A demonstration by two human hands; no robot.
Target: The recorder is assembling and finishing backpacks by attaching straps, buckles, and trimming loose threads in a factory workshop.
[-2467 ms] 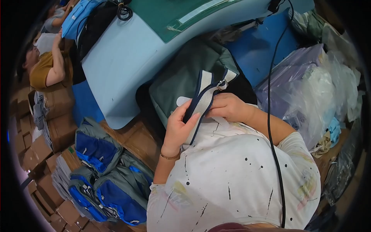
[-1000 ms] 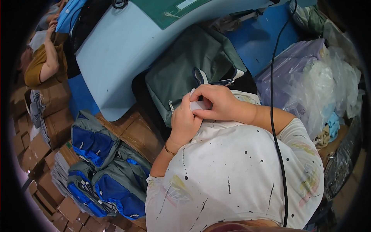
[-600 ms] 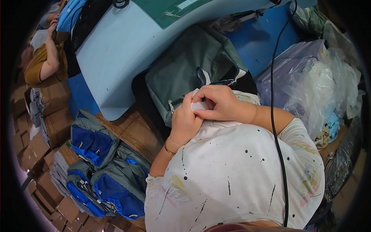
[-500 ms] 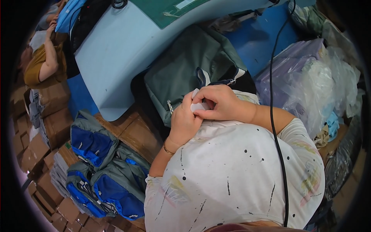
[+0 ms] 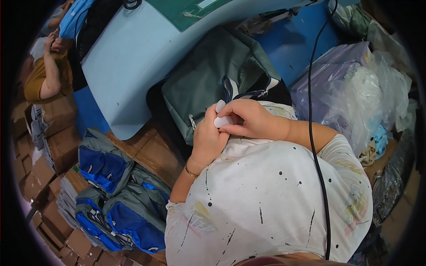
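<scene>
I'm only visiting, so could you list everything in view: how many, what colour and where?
White flat piece: one or two, hard to tell; white; between the hands
Green bag: one, dark green, before the person
Strap: one visible, cream with navy edges, beyond the hands
Table: one, pale blue, top
Mat: one, green, on the table
Black cable: one, black, right of centre
Backpacks: at least three, grey and blue, lower left
Boxes: many, brown, left
Plastic-wrapped bundle: one, purple, right
Co-worker: one, mustard top, upper left
Shirt: one, white with black marks, on the person
Left hand: one, bare, centre
Right hand: one, bare, centre
</scene>
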